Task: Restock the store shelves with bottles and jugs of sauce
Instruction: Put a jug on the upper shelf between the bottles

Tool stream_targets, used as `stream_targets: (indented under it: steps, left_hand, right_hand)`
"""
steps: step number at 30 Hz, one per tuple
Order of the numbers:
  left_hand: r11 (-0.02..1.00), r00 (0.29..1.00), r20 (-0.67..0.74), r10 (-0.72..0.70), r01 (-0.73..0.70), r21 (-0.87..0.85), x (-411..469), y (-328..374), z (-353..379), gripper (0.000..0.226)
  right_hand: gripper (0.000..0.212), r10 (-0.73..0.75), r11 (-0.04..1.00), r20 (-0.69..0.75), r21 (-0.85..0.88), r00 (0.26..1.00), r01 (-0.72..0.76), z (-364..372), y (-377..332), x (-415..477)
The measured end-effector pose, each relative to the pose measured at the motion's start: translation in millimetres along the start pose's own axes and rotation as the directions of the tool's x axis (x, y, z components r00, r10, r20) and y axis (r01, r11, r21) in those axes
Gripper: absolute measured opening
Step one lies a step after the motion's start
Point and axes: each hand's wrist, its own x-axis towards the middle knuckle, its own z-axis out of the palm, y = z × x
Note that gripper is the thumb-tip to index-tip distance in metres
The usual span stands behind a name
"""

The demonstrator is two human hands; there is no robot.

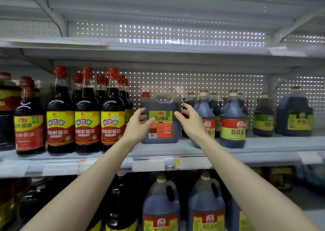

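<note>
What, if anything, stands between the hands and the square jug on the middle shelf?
Nothing visible. The left hand and right hand are open at either side of the jug's front; the red-capped bottles and round jugs stand off to the sides.

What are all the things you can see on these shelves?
square jug: one, dark with red cap, middle shelf centre
tall bottles: several rows, dark with red caps, middle shelf left
round jugs: several, dark with tan caps, middle shelf right
green-label jugs: two, dark, middle shelf far right
lower jugs: at least two, dark with red-yellow labels, shelf below
price tags: a few, white, shelf edge
left hand: one, open, by the square jug's left side
right hand: one, open, by its right side
</note>
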Motion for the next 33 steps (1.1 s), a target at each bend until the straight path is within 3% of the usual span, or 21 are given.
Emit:
stream_targets:
  steps: [9, 13, 25, 33]
  left_hand:
    - [0.987, 0.989, 0.036, 0.141, -0.138, -0.088, -71, 45, 16, 0.057]
    - [0.976, 0.989, 0.036, 0.14, -0.132, -0.176, -95, 63, 40, 0.055]
    - [0.971, 0.99, 0.076, 0.122, -0.104, -0.214, -171, 103, 207, 0.047]
    - [0.981, 0.996, 0.078, 0.034, -0.018, -0.194, -214, 126, 309, 0.078]
  right_hand:
    - [0.05, -0.034, 0.998, -0.02, 0.053, 0.999, 0.035, -65, -9, -65]
    - [0.047, -0.043, 0.997, -0.034, 0.064, 0.999, 0.045, -106, -1, -87]
    - [0.047, -0.015, 0.998, 0.009, 0.069, 1.0, 0.015, -273, 64, -133]
    - [0.046, 0.019, 1.0, 0.113, 0.021, 0.993, -0.021, -369, 121, -144]
